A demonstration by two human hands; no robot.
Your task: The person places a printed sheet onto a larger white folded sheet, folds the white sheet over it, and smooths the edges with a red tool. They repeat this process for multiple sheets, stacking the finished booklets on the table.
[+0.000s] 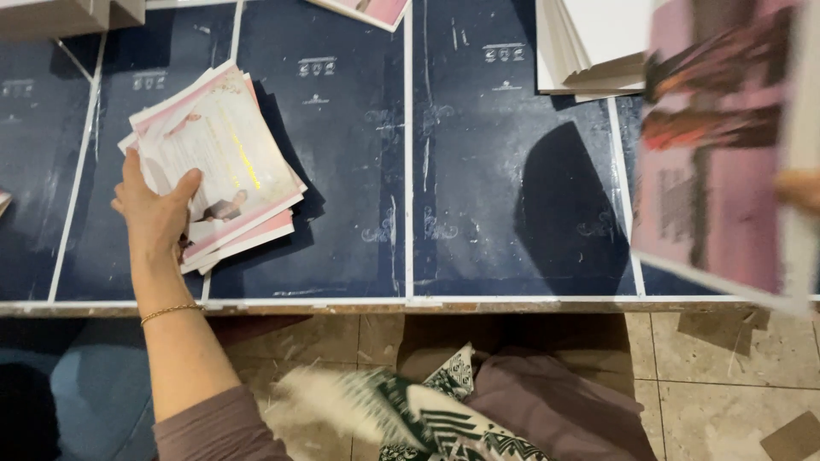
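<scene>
My left hand (154, 209) rests on the left edge of a small stack of pink-and-white printed cards (224, 162), thumb on top, fingers spread along the side. The stack lies on large dark blue printed sheets (342, 171) covering a low board. My right hand (801, 188) is at the far right edge, mostly hidden, holding up a blurred pink printed sheet (717, 154) in the air above the blue sheets. The left wrist wears a thin gold bracelet (169, 312).
A pile of white boards (589, 51) lies at the top right, and more pale boards (60, 15) at the top left. A pink card corner (367, 10) shows at the top edge. Below the board's front edge (410, 306) are floor tiles (717, 376) and patterned cloth (427, 418).
</scene>
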